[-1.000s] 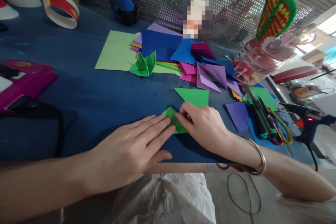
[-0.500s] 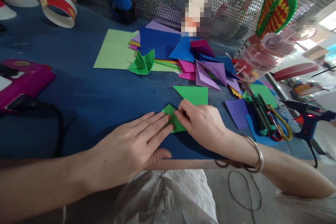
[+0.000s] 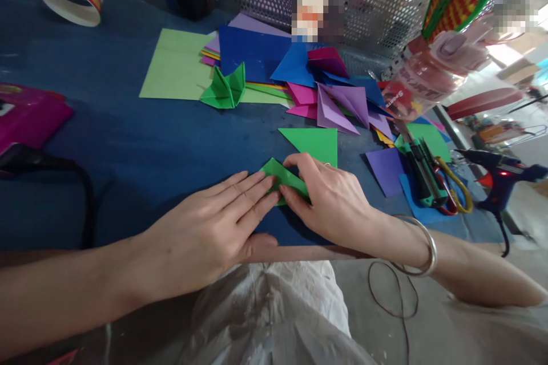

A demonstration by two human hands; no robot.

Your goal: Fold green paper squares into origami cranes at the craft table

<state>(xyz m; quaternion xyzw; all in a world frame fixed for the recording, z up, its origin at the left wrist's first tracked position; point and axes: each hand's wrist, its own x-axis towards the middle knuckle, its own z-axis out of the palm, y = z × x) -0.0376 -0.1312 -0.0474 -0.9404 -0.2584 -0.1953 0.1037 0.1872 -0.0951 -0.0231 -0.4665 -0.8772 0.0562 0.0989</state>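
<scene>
Left hand: the left hand [image 3: 214, 228] lies flat on the blue tabletop [image 3: 141, 148] near its front edge, fingers straight and held close together, their tips pressing down the left part of a small folded green paper [image 3: 280, 174].
Right hand: the right hand [image 3: 329, 199] curls over the right part of the same paper, thumb and forefinger pinching a raised flap of it. A silver bangle [image 3: 422, 245] sits on that wrist.
Green paper: it lies near the front edge, about midway along, between the two hands' fingertips.
Change: half a second ago the piece lay flatter and the right fingers rested on top of it. Now its upper layer stands up in a ridge and the right fingers have slid further left along it, while the left hand has stayed pressed in place.
Meaning: the fold looks to be mid-crease, with one hand anchoring and the other shaping.
Just behind: a flat green triangle [image 3: 314, 142] lies just beyond the right hand.
Further back: a folded green figure [image 3: 225, 88] stands on a light green sheet [image 3: 171, 65], beside a heap of blue, purple and pink papers [image 3: 325, 97] toward the back edge.
Right edge: a green craft knife [image 3: 422, 177], scissors [image 3: 458, 194] and a blue glue gun [image 3: 503, 179] lie there.
</scene>
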